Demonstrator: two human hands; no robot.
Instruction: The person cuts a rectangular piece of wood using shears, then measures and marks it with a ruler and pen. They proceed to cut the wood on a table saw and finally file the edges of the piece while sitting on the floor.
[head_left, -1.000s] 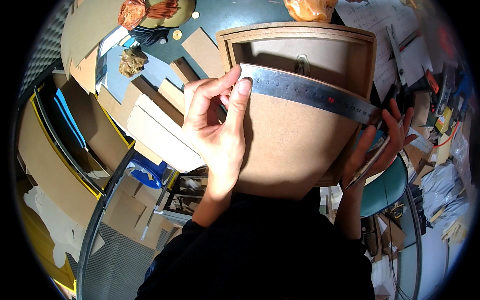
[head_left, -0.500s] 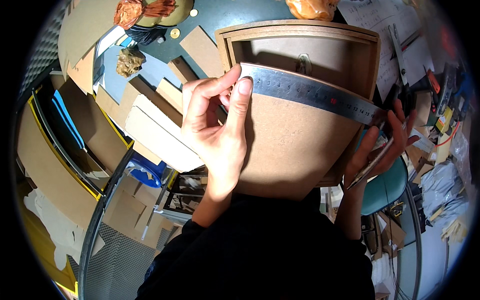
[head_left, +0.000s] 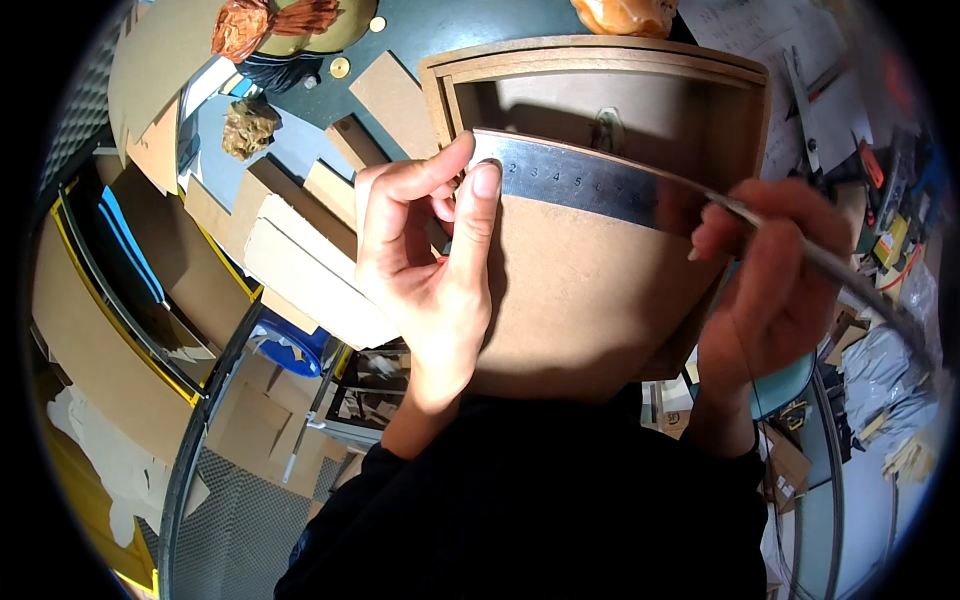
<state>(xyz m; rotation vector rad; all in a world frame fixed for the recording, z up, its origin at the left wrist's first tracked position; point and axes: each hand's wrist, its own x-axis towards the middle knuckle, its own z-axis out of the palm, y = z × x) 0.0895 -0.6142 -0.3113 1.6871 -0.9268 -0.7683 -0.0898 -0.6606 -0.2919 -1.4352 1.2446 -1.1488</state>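
My left hand (head_left: pixel 430 265) is closed, its thumb pressing the left end of a steel ruler (head_left: pixel 570 182) against a brown fibreboard panel (head_left: pixel 590 300) while the fingers curl behind. Along the panel's far edge lies the ruler, its right part shaded by my other hand. My right hand (head_left: pixel 775 270) is closed round a slim pencil (head_left: pixel 850 275), blurred by motion. The pencil's tip reaches the ruler's far edge, though whether it touches is unclear. Behind the panel stands an open wooden box (head_left: pixel 600 58) with curved sides; the panel hides its near part.
Board strips (head_left: pixel 395 105) and a pale board (head_left: pixel 310 270) lie to the left on the dark green table (head_left: pixel 480 25). Further left is a crumpled brown lump (head_left: pixel 250 128). Scissors (head_left: pixel 800 105) rest on papers at the right, near cluttered tools. A teal stool (head_left: pixel 785 385) stands below my right hand.
My right hand has left the ruler's right end, rising and turning so that the pencil now points left to the ruler's far edge. My left hand keeps its pinch, shifted slightly left.
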